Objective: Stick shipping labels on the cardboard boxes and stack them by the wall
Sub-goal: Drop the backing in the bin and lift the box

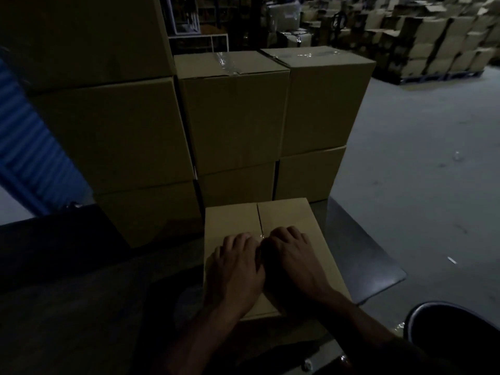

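While dim light covers most of the scene, can still make out one small cardboard box (284, 220) lying on the dark table (359, 255), top flaps closed and meeting at a centre seam that runs away from the viewer. Resting on that box, two hands: left hand (238, 269) flat on the near-left part of the lid, right hand (292, 255) flat just beside it on the near-right part, thumbs close together over the seam. Neither grip closed round anything: fingers of both only slightly bent, spread and pressing down on the cardboard. A short glint of clear tape (262, 235) at the seam just ahead of the fingertips. Cannot tell whether any label lies under the palms.

Directly beyond the small box, three columns of stacked boxes (235, 115), touching side by side. Left of the small box, the tallest column, three boxes showing. Straight behind it, a middle column of two, the upper one sealed with shiny tape across its top. Right of that, another column of two, also taped on top. Seven large boxes counted in all, every one closed, contents hidden.

Far left of the small box, a blue ribbed wall panel (24, 136). Right of the small box, grey floor (433, 158). Far behind and to the right, many more cartons on pallets (438, 47), too blurred to count. Near right of the small box, the dark round rim of a bin (414, 315), inside not visible.
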Tool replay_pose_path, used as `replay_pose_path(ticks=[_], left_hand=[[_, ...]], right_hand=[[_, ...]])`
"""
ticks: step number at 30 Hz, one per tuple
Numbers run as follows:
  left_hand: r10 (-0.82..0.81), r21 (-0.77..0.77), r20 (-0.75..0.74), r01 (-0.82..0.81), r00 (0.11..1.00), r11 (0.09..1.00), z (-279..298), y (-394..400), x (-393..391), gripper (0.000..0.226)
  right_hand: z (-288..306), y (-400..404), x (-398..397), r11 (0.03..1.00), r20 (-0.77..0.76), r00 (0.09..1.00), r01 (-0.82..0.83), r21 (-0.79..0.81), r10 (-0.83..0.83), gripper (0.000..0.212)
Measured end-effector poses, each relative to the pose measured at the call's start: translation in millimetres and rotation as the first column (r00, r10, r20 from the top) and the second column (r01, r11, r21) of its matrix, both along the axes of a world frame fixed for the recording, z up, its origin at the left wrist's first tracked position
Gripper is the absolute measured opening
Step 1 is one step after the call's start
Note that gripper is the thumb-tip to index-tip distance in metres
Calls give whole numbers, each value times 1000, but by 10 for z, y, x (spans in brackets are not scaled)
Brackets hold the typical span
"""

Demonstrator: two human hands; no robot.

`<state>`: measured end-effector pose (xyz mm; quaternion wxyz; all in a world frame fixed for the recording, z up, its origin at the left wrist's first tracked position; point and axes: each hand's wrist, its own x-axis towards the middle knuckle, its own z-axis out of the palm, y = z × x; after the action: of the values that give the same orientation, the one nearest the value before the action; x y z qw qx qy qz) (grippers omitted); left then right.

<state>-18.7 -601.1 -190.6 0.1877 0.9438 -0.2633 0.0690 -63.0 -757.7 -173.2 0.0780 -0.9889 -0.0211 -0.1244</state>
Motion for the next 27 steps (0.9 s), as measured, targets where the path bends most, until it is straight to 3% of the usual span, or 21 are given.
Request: replay_pose_path(ticks=[10, 14, 17, 19, 22, 24, 27], left_hand=[[-25, -36, 23, 26, 999, 999, -69, 13, 64, 39], [-56, -122, 11, 57, 998, 991, -93, 31, 131, 33], [-54, -263, -47, 40, 997, 964, -129, 154, 184, 43], [55, -330, -75, -77, 996, 941, -166, 323, 193, 67], [205, -432, -334, -342, 920, 835, -195, 619, 85, 87], [125, -503, -571, -466, 811, 728, -207, 697, -103, 74], [16, -577, -692, -567, 721, 587, -146, 720, -405, 57]], right_hand=[[75, 34, -90, 996, -49, 997, 65, 66, -62, 54], [-5, -115, -245, 957, 21, 964, 259, 128, -264, 32], [-61, -246, -465, 881, 32, 895, 430, 196, -444, 39], [-42, -293, -598, 835, 8, 871, 467, 291, -491, 49], [-97, -345, -751, 787, -62, 875, 461, 411, -480, 54], [-148, -374, -828, 749, -123, 876, 465, 471, -467, 53], [-168, -401, -928, 685, -163, 900, 417, 598, -405, 46]])
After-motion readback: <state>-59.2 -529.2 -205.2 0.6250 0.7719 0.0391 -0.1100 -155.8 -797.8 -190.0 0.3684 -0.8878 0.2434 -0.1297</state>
